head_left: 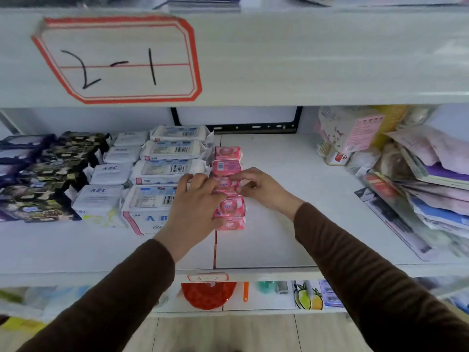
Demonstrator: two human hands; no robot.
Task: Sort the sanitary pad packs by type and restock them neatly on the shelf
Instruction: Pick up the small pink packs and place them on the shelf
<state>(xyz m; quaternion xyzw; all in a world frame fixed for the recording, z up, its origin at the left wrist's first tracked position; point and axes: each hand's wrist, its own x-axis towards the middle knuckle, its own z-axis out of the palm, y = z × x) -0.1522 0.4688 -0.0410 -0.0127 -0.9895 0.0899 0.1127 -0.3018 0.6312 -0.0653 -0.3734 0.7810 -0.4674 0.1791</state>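
A row of small pink pad packs (229, 167) runs front to back on the white shelf (291, 199). My left hand (193, 199) and my right hand (264, 186) both pinch the middle pink pack (226, 184) from either side. To the left stand rows of large white ABC packs (167, 168), smaller white ABC packs (111, 174) and dark camouflage-patterned packs (58, 174).
A loose heap of mixed packets and books (411, 179) fills the shelf's right end. A label reading 2-1 (119, 59) is stuck on the shelf board above. Below, a lower shelf holds a red roll (208, 294) and small items.
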